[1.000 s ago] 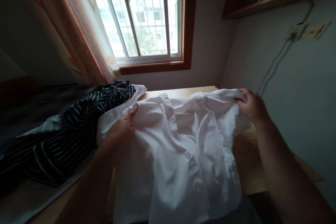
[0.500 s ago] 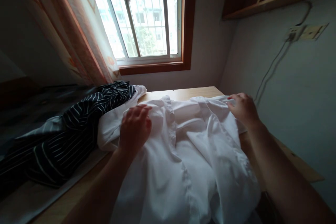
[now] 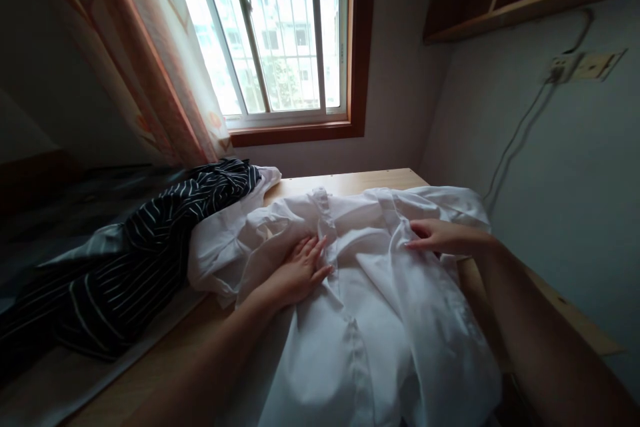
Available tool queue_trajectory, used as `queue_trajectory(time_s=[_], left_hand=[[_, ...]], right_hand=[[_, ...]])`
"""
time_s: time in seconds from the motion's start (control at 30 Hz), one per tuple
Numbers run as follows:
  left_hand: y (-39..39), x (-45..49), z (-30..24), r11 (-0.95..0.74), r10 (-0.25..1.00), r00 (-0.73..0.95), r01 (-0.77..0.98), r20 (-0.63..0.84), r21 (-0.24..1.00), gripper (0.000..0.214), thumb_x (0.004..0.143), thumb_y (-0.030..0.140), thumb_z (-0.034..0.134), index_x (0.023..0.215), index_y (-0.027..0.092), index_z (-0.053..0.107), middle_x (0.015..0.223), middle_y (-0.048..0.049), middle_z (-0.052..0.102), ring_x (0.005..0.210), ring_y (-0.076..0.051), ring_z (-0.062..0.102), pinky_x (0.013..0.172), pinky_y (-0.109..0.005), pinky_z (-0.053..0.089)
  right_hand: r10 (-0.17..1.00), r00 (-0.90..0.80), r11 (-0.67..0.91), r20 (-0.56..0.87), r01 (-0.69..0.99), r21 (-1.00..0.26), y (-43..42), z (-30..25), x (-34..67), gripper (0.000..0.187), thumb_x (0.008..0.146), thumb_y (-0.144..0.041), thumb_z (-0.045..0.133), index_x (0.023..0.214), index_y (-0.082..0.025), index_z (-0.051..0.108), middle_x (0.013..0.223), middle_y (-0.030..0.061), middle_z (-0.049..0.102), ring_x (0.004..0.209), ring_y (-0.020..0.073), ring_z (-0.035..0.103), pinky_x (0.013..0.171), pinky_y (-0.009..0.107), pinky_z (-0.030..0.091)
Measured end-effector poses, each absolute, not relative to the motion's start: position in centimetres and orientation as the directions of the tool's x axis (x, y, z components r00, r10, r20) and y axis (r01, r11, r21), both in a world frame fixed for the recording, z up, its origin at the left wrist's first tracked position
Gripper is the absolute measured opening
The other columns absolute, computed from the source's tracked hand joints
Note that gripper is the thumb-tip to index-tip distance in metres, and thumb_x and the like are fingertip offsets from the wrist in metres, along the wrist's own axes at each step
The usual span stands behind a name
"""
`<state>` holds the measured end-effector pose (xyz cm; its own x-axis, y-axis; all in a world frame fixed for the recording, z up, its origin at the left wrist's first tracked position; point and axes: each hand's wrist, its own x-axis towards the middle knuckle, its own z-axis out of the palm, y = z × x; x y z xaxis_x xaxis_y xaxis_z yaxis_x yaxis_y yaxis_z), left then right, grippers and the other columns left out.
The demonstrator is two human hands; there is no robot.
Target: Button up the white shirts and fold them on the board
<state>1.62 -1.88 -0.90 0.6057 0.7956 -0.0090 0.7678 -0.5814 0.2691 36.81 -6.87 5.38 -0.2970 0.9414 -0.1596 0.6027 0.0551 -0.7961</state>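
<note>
A white shirt [image 3: 360, 320] is spread over the wooden table, its front partly open and creased, with its lower part running toward me. My left hand [image 3: 304, 267] lies flat on the left front panel near the placket edge, fingers stretched out. On the other side, my right hand [image 3: 433, 237] pinches the edge of the right front panel between thumb and fingers. One sleeve bunches at the left, and another stretches past my right wrist toward the wall.
A black-and-white striped garment [image 3: 150, 233] lies heaped at the left over pale cloth. Behind the wooden table [image 3: 350, 181] is a window [image 3: 280, 40] with a flowered curtain [image 3: 150, 60]. A cord [image 3: 515, 137] hangs from the socket [image 3: 565, 67] on the right wall, below a shelf [image 3: 540, 13].
My left hand has come right and down onto the shirt front. My right hand has left the shoulder area and moved inward to the right panel's edge.
</note>
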Motion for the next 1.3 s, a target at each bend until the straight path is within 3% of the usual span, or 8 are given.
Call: queue_trajectory(time_s=[0.1, 0.3, 0.47, 0.6, 0.8, 0.97, 1.17, 1.3], left_hand=[[-2.0, 1.7, -0.6, -0.574, 0.799, 0.602, 0.768, -0.011, 0.284, 0.072, 0.095, 0.060, 0.036, 0.154, 0.021, 0.025, 0.161, -0.0109, 0.026, 0.150, -0.027, 0.018, 0.121, -0.045, 0.019], [-2.3, 1.8, -0.2, -0.573, 0.793, 0.607, 0.769, -0.046, 0.283, 0.069, 0.096, 0.056, 0.038, 0.154, 0.021, 0.026, 0.161, -0.0116, 0.025, 0.150, -0.028, 0.015, 0.121, -0.046, 0.017], [-2.3, 1.6, -0.4, -0.592, 0.791, 0.610, 0.752, 0.034, 0.288, 0.067, 0.096, 0.054, 0.042, 0.152, 0.019, 0.030, 0.157, -0.0152, 0.032, 0.148, -0.031, 0.023, 0.118, -0.049, 0.025], [-2.4, 1.6, -0.3, -0.593, 0.794, 0.604, 0.748, 0.063, 0.297, 0.066, 0.094, 0.052, 0.047, 0.150, 0.020, 0.034, 0.155, -0.0151, 0.036, 0.146, -0.031, 0.027, 0.116, -0.049, 0.029], [-2.7, 2.1, 0.3, -0.589, 0.796, 0.598, 0.733, 0.092, 0.340, 0.057, 0.092, 0.045, 0.053, 0.144, 0.021, 0.047, 0.151, -0.0140, 0.041, 0.142, -0.031, 0.033, 0.115, -0.047, 0.033], [-2.6, 2.8, 0.4, -0.574, 0.812, 0.551, 0.693, 0.194, 0.436, 0.041, 0.098, 0.041, 0.043, 0.127, 0.021, 0.065, 0.143, -0.0137, 0.048, 0.136, -0.029, 0.042, 0.114, -0.047, 0.036], [-3.8, 4.3, 0.9, -0.676, 0.736, 0.625, 0.654, 0.261, 0.339, 0.043, 0.088, 0.044, 0.063, 0.127, 0.027, 0.064, 0.156, -0.0103, 0.035, 0.143, -0.034, 0.030, 0.116, -0.057, 0.027], [-4.2, 4.8, 0.5, -0.726, 0.684, 0.701, 0.628, 0.202, 0.282, 0.041, 0.084, 0.034, 0.068, 0.123, 0.022, 0.065, 0.152, -0.0118, 0.043, 0.142, -0.033, 0.034, 0.116, -0.054, 0.030]], right_hand=[[0.969, -0.236, 0.036, -0.073, 0.428, -0.903, -7.1, 6.5, 36.3, 0.048, 0.077, -0.056, 0.070, 0.109, -0.020, 0.069, 0.103, 0.0069, 0.070, 0.086, 0.0205, 0.064, 0.068, 0.026, 0.054], [0.993, -0.076, 0.097, 0.093, 0.050, -0.994, -6.5, 6.0, 34.0, 0.057, 0.078, -0.051, 0.072, 0.126, -0.023, 0.061, 0.092, 0.0040, 0.069, 0.069, 0.0137, 0.061, 0.059, 0.024, 0.050], [0.924, -0.283, 0.339, 0.258, 0.295, -0.893, -6.4, 4.4, 30.6, 0.040, 0.086, -0.042, 0.065, 0.119, -0.020, 0.068, 0.115, 0.0101, 0.069, 0.098, 0.0206, 0.065, 0.086, 0.034, 0.053], [0.803, -0.570, 0.472, 0.172, 0.432, -0.769, -7.2, 3.8, 28.8, 0.040, 0.092, -0.038, 0.057, 0.129, -0.024, 0.063, 0.128, 0.0081, 0.064, 0.116, 0.0224, 0.060, 0.103, 0.037, 0.045], [0.623, -0.776, 0.527, 0.098, 0.323, -0.786, -7.7, 3.0, 27.7, 0.055, 0.083, -0.020, 0.064, 0.137, -0.024, 0.057, 0.140, 0.0074, 0.057, 0.129, 0.0224, 0.052, 0.111, 0.036, 0.037], [0.475, -0.875, 0.517, 0.089, 0.195, -0.834, -8.2, 2.9, 26.4, 0.052, 0.086, -0.020, 0.063, 0.137, -0.027, 0.057, 0.146, 0.0038, 0.052, 0.142, 0.0205, 0.037, 0.118, 0.036, 0.026], [0.339, -0.938, 0.526, 0.074, 0.124, -0.841, -8.9, 3.6, 25.0, 0.053, 0.086, -0.019, 0.063, 0.138, -0.021, 0.056, 0.140, 0.0083, 0.057, 0.137, 0.0206, 0.044, 0.116, 0.036, 0.029], [0.356, -0.934, 0.457, 0.039, 0.137, -0.879, -9.1, 4.2, 25.4, 0.050, 0.087, -0.024, 0.064, 0.136, -0.020, 0.057, 0.136, 0.0079, 0.061, 0.128, 0.0200, 0.053, 0.110, 0.032, 0.037]])
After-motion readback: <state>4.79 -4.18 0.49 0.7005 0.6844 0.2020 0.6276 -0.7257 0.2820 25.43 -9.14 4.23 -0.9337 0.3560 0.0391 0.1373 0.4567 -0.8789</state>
